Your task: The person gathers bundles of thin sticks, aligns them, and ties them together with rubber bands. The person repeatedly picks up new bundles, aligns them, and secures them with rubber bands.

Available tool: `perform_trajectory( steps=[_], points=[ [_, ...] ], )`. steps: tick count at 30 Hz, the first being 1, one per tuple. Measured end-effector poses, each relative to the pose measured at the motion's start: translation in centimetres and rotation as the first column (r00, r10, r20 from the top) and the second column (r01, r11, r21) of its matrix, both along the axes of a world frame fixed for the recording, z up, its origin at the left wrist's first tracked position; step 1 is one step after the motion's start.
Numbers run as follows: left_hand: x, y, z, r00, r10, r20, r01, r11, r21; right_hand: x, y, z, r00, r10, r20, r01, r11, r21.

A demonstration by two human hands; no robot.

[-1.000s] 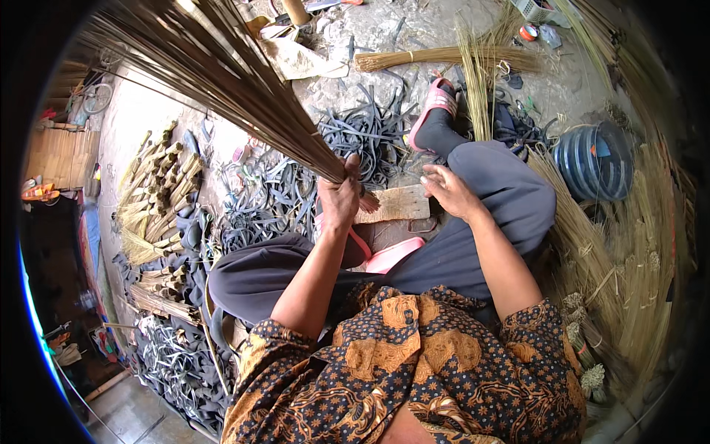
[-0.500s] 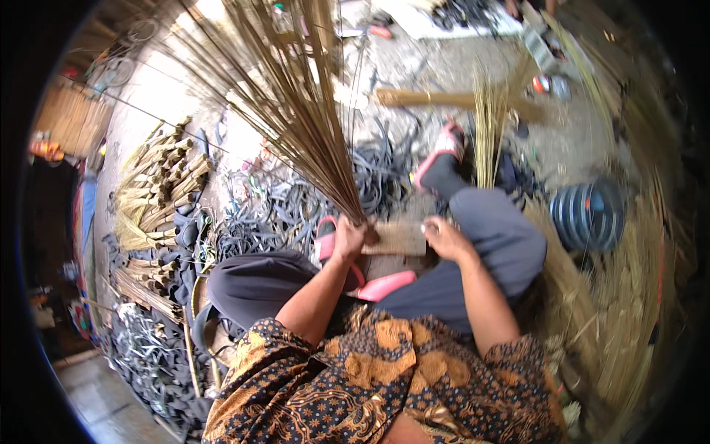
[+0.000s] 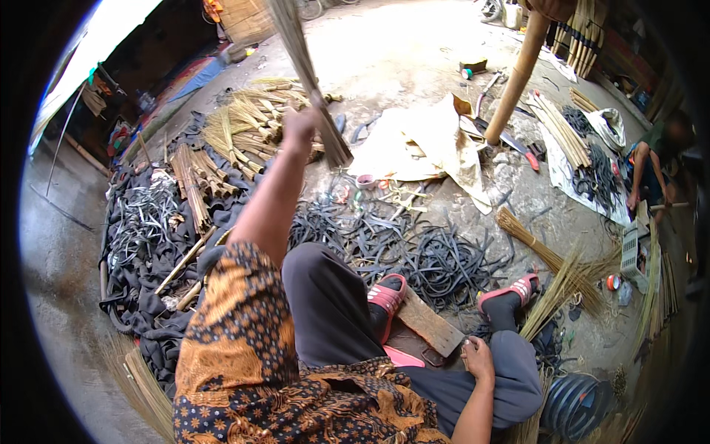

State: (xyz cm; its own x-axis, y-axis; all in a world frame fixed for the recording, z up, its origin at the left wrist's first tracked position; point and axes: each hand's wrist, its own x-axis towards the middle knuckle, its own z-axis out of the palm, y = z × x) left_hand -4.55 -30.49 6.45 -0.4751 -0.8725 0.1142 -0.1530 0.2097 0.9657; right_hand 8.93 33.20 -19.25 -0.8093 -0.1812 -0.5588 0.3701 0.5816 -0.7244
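Note:
My left hand (image 3: 299, 127) is stretched far forward and closed around a bundle of thin sticks (image 3: 294, 46). The bundle hangs slanted in the air, its bound end low and its upper end out past the top edge. Curled beside my bent right knee is my right hand (image 3: 479, 360), its fingers closed; a small pale spot shows at the fingertips, too small to name. Just left of that hand, a worn wooden board (image 3: 431, 323) lies slanted between my feet, close to a pink sandal (image 3: 386, 297).
Black rubber strips (image 3: 436, 255) lie heaped ahead. Finished stick bundles (image 3: 248, 126) are piled at far left. A pale sack (image 3: 421, 140), a wooden post (image 3: 521, 78) and a red-handled blade (image 3: 526, 154) stand or lie beyond. Another person (image 3: 658, 159) works at far right.
My left hand has lifted the stick bundle off the board and carried it forward and left. My right hand has drawn back toward my knee. The view has turned left and up.

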Motion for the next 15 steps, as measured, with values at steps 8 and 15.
perform_trajectory(
  steps=[8, 15],
  points=[
    [-2.2, -4.2, -0.5, 0.931, -0.29, -0.22, 0.341, 0.908, 0.244, -1.9, -1.1, 8.3, 0.974, -0.168, -0.151, 0.134, 0.967, -0.215],
    [-0.7, 1.9, -17.4, 0.604, -0.669, 0.433, 0.395, 0.723, 0.567, -2.5, 8.7, 19.8, 0.674, -0.444, -0.591, 0.346, 0.896, -0.278]
  ],
)
